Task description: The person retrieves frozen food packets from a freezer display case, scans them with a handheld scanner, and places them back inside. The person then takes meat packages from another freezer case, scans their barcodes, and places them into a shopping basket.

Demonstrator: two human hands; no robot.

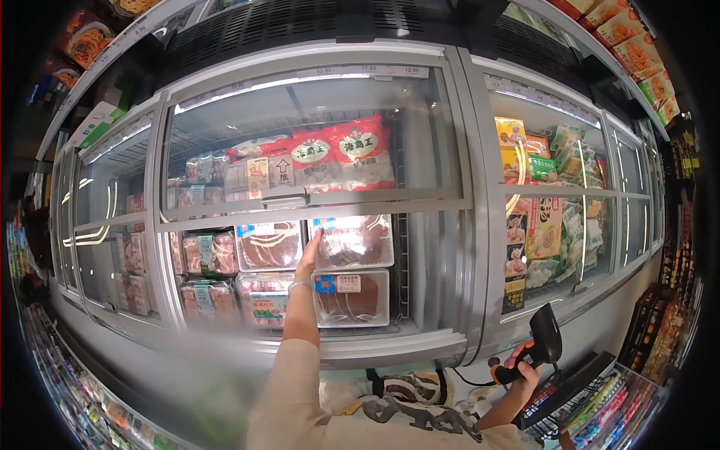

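Note:
My left hand (309,253) reaches into the open front part of a chest freezer, at the left edge of a clear-wrapped meat tray (354,244). A finger lies along that edge, and the hand appears closed on it; the other fingers are hidden. Below it lies another meat tray (352,298) with a blue and white label. To the left are a wrapped tray (270,246) and a pack with a green and red label (264,300). My right hand (523,369) is closed around the handle of a black and orange barcode scanner (546,336), outside the freezer at the lower right.
A sliding glass lid (285,196) covers the freezer's back part, above red and white bags (341,154). Packs of meat (208,253) sit at the left. A neighbouring freezer section (555,225) stands right. A cable (469,379) hangs near the scanner. Goods in a rack (611,409) stand lower right.

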